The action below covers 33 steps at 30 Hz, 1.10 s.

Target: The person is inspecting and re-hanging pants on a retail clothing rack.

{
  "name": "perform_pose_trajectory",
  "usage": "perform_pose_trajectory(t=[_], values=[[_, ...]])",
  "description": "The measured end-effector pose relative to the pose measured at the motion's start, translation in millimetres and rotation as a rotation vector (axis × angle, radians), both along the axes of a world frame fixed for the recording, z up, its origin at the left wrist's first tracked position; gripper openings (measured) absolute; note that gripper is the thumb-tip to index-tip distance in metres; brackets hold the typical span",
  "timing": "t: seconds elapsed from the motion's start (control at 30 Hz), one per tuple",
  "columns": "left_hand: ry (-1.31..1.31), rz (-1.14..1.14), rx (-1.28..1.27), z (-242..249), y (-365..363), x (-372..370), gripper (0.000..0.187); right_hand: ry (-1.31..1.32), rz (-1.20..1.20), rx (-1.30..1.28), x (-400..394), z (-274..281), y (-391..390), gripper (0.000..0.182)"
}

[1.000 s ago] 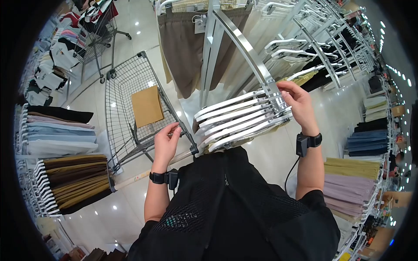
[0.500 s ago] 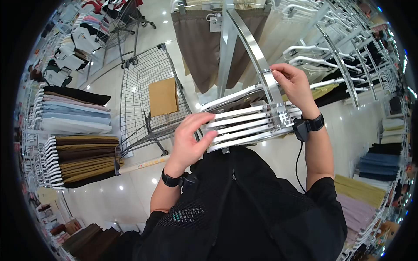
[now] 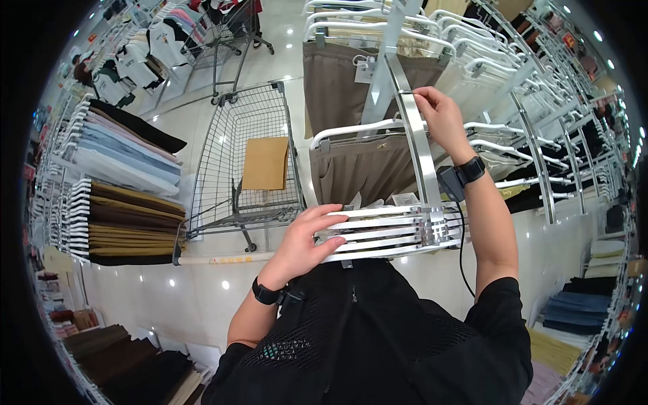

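My left hand grips the left ends of a bunch of white hangers stacked at the low end of a sloping metal rack arm. Higher on that arm, my right hand holds the hook of one white hanger carrying brown trousers. This hanger stands apart from the bunch, further up the arm. More brown trousers on white hangers hang behind it.
A wire shopping cart with a brown cardboard sheet stands to the left. Racks of hung clothes line the left side. More white hangers and rack arms fill the right. A second cart stands further back.
My left hand left the cart handle and took hold of the hanger bunch. My right hand slid one hanger with brown trousers up the rack arm, away from the bunch.
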<state>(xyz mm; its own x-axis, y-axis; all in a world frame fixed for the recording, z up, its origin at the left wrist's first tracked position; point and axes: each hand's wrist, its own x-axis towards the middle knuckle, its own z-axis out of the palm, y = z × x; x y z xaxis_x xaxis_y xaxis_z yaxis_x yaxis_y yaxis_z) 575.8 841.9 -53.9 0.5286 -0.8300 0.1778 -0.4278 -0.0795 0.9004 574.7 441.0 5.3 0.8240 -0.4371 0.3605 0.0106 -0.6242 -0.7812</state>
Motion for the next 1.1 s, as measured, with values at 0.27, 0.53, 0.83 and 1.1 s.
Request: perform_pose_trajectory(t=[0.27, 0.53, 0.83, 1.1], values=[[0.093, 0.023, -0.089, -8, 12, -1, 0.038, 0.02, 0.012, -0.002, 34, -5, -25, 0.022], [0.16, 0.034, -0.127, -15, 13, 1, 0.035, 0.075, 0.02, 0.039, 42, 5, -25, 0.024], [0.128, 0.013, -0.127, -18, 13, 4, 0.033, -0.057, 0.028, -0.036, -5, 19, 8, 0.03], [0.182, -0.007, -0.114, -19, 10, 9, 0.035, 0.112, 0.138, -0.119, -135, 52, 68, 0.024]])
